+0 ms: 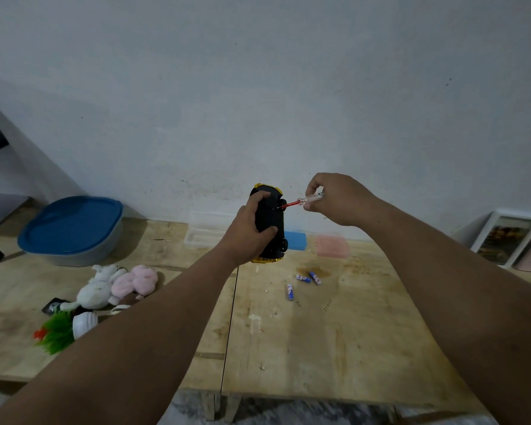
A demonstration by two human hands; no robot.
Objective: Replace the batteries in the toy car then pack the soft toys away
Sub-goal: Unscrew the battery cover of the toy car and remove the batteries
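Observation:
My left hand (252, 228) grips the toy car (272, 219), held above the wooden table with its black underside facing me and yellow body showing at both ends. My right hand (334, 197) pinches a small screwdriver (304, 201) with a clear handle and red shaft, its tip touching the car's underside. Three blue batteries (304, 283) lie loose on the table below the car. A white soft toy (97, 286) and a pink soft toy (135, 282) lie in a heap at the left.
A grey tub with a blue lid (71, 230) stands at the back left. A blue sponge (296, 240) and a pink one (333, 246) lie by the wall. Green plastic leaves (57, 332) and a white cap lie near the toys. Picture frames (509, 237) lean at right.

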